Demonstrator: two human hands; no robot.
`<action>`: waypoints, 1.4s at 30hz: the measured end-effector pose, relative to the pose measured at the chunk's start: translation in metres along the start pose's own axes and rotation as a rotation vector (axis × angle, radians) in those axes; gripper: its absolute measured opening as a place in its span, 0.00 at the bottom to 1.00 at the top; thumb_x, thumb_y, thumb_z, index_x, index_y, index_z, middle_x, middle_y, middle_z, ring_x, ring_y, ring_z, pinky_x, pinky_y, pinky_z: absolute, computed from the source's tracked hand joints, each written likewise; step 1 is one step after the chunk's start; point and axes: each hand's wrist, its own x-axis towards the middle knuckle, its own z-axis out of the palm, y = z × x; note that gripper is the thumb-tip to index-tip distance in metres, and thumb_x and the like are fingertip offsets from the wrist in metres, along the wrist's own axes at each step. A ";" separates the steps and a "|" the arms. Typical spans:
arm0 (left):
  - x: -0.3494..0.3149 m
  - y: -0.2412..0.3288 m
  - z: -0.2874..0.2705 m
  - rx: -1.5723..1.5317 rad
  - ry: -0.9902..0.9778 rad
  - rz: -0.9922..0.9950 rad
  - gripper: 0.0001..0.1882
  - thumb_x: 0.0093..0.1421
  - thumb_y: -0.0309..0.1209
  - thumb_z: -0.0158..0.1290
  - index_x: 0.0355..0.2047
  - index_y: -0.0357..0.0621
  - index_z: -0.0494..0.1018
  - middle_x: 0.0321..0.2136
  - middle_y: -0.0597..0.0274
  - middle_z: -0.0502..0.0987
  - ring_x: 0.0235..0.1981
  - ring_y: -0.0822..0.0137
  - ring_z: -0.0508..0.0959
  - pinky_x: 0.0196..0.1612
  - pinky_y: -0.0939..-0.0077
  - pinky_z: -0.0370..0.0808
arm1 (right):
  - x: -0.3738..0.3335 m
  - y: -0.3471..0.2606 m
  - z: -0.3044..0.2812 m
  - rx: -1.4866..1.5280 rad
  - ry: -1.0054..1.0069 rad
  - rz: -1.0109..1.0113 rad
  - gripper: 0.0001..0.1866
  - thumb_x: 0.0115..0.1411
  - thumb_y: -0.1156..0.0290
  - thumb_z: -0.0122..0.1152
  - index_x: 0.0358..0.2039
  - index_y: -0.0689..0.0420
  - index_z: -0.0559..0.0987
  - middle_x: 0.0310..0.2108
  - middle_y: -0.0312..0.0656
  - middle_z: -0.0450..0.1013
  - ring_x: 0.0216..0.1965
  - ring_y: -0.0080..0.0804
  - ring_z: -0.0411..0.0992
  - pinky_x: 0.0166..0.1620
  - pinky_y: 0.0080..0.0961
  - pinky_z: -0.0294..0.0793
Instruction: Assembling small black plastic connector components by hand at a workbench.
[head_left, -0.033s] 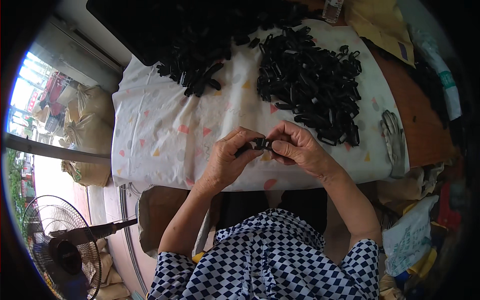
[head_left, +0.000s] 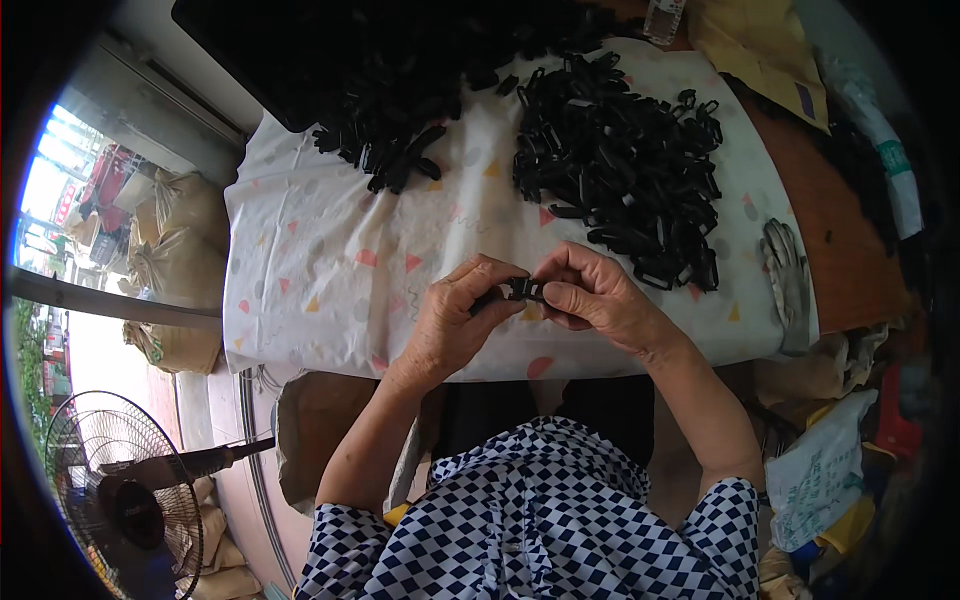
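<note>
The left hand (head_left: 455, 314) and the right hand (head_left: 602, 302) are grasping 1 black plastic buckle (head_left: 524, 289) by its 2 ends, above the near edge of the cloth-covered table (head_left: 305, 240). 1 pile of black parts (head_left: 620, 170) lies toward the far right corner; a pale glove (head_left: 784, 265) rests along the right edge.

Black plastic buckles (head_left: 620, 170) stand out toward the far edge of a brown worktop (head_left: 855, 260), against a white tablecloth (head_left: 300, 255) printed with coral, yellow and grey shapes; nearby, a navy-and-white diamond-checked shirt (head_left: 540, 530).
</note>
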 end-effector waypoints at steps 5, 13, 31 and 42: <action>-0.006 0.001 -0.001 0.244 -0.027 0.153 0.14 0.52 0.23 0.59 0.40 0.43 0.75 0.34 0.60 0.77 0.34 0.59 0.79 0.35 0.69 0.75 | -0.008 -0.005 0.003 -0.086 -0.001 0.084 0.05 0.64 0.71 0.55 0.39 0.56 0.72 0.25 0.28 0.69 0.22 0.10 0.58 0.23 0.09 0.55; -0.015 0.015 -0.001 0.331 -0.028 0.198 0.14 0.49 0.21 0.60 0.38 0.40 0.74 0.33 0.59 0.77 0.32 0.59 0.79 0.33 0.70 0.75 | -0.013 -0.005 0.011 -0.050 0.003 0.211 0.05 0.63 0.70 0.58 0.37 0.56 0.73 0.26 0.32 0.73 0.22 0.12 0.65 0.22 0.09 0.60; -0.038 0.007 -0.007 -0.028 -0.091 -0.135 0.13 0.57 0.25 0.58 0.43 0.38 0.75 0.35 0.62 0.74 0.31 0.72 0.76 0.34 0.78 0.72 | -0.003 0.014 0.017 0.193 -0.129 0.370 0.24 0.62 0.55 0.59 0.49 0.59 0.67 0.34 0.37 0.72 0.27 0.21 0.75 0.22 0.10 0.68; -0.078 -0.017 -0.019 -0.860 -0.033 -0.410 0.14 0.61 0.34 0.56 0.44 0.39 0.75 0.49 0.60 0.68 0.35 0.75 0.74 0.39 0.81 0.74 | 0.014 0.054 0.051 0.202 -0.390 0.313 0.19 0.67 0.55 0.50 0.42 0.60 0.73 0.28 0.33 0.69 0.24 0.14 0.66 0.24 0.10 0.65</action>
